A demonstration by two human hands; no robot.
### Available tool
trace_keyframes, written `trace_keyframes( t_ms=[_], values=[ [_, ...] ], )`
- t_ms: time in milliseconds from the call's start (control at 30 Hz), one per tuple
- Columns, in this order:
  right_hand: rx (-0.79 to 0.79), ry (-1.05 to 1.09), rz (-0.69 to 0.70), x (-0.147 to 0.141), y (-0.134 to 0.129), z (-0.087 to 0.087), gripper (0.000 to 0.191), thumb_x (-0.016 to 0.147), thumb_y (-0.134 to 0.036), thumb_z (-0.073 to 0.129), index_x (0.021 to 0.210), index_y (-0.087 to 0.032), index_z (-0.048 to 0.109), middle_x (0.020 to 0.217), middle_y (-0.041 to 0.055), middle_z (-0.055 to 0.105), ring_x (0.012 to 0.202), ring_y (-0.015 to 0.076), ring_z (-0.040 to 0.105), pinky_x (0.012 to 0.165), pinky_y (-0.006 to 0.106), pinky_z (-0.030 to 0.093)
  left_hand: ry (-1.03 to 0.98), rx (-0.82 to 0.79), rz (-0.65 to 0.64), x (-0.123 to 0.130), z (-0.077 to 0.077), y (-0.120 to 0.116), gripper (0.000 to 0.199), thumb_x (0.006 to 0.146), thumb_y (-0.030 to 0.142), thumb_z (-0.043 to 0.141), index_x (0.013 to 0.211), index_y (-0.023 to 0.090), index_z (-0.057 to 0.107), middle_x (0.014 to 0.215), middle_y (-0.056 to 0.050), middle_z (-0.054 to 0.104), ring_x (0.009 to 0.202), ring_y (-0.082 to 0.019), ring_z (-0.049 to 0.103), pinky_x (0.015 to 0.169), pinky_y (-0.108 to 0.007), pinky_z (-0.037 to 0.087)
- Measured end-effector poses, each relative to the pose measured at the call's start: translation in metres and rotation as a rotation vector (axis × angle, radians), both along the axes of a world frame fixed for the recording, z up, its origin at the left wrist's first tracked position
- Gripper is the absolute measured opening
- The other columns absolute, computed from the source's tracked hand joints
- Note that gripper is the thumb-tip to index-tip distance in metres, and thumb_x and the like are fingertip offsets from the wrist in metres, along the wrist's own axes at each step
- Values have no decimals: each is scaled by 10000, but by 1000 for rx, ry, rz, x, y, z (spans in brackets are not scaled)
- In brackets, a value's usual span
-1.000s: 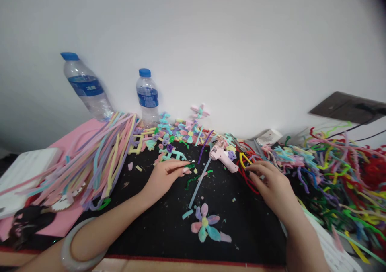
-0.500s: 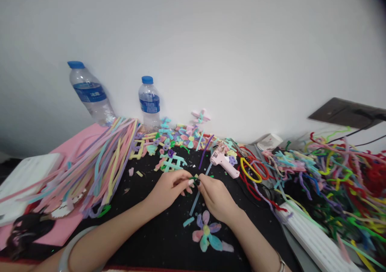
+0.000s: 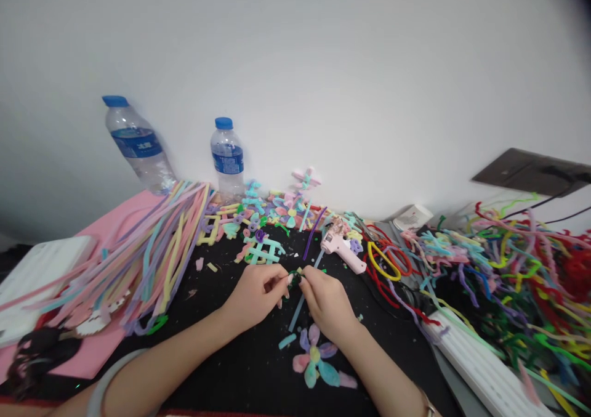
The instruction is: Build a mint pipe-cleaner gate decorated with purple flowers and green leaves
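Between my fingertips is a short dark green pipe cleaner [image 3: 294, 276], bent into a small curl. My left hand [image 3: 257, 292] pinches its left side, and my right hand [image 3: 330, 301] pinches its right side. Part of the piece is hidden by my fingers. Below my right hand lies a pipe-cleaner flower [image 3: 314, 354] with pink, purple and teal petals and a yellow centre. A bluish stick [image 3: 297, 313] slants under my hands. Beyond my right hand rests a pink glue gun [image 3: 342, 248] on the black mat [image 3: 221, 368].
Long pastel pipe cleaners [image 3: 157, 257] spread over a pink board at left. Two water bottles [image 3: 227, 158] stand by the wall, before them finished pieces. A teal lattice [image 3: 264, 252] lies beyond my left hand. Right are a power strip [image 3: 480, 361] and tangled pipe cleaners [image 3: 521, 281].
My hands have stayed close together, and the fingers of my left hand have curled in more around the green pipe cleaner. The view has shifted very slightly.
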State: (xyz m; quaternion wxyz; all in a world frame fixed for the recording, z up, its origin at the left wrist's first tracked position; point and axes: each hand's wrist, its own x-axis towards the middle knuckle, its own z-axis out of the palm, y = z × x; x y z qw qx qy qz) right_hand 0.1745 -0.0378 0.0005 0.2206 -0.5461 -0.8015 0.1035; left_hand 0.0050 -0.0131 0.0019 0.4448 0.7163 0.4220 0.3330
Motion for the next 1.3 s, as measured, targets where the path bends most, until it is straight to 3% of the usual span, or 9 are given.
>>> trace_keyframes(
  t_ms=[267,433,733,933,1300],
  values=[
    [-49,136,5,2,3,-4,240,932,-177,320,696,-219,338,616,-38,401,544,124,421,533,224,288,8,-29,-23,-1,-3,2,238,872,297,453,698,164,548,610,8,585,477,-110,569,491,-208,428],
    [-37,137,23,-1,0,-3,241,930,-183,329,692,-217,349,623,-36,415,547,123,425,536,225,296,16,-15,-25,1,-1,0,261,865,274,460,633,166,513,544,30,533,458,-102,550,481,-198,410],
    [65,0,-27,-10,-4,-5,209,865,-115,367,682,-204,416,634,-8,484,550,131,464,531,237,289,161,208,-13,3,-3,-2,284,817,176,449,534,184,424,454,40,481,459,-102,483,456,-198,339],
    [63,8,-68,-8,-3,-3,234,899,-158,349,676,-206,397,617,-17,465,538,127,447,527,238,272,137,151,8,3,0,0,290,882,274,436,616,178,498,502,37,514,468,-103,483,507,-216,369],
    [-3,111,-9,1,0,1,258,927,-187,344,671,-208,365,614,-31,427,563,119,444,553,223,294,166,281,23,-5,4,5,296,888,272,436,616,174,496,520,36,457,494,-105,433,515,-226,326]
  ],
)
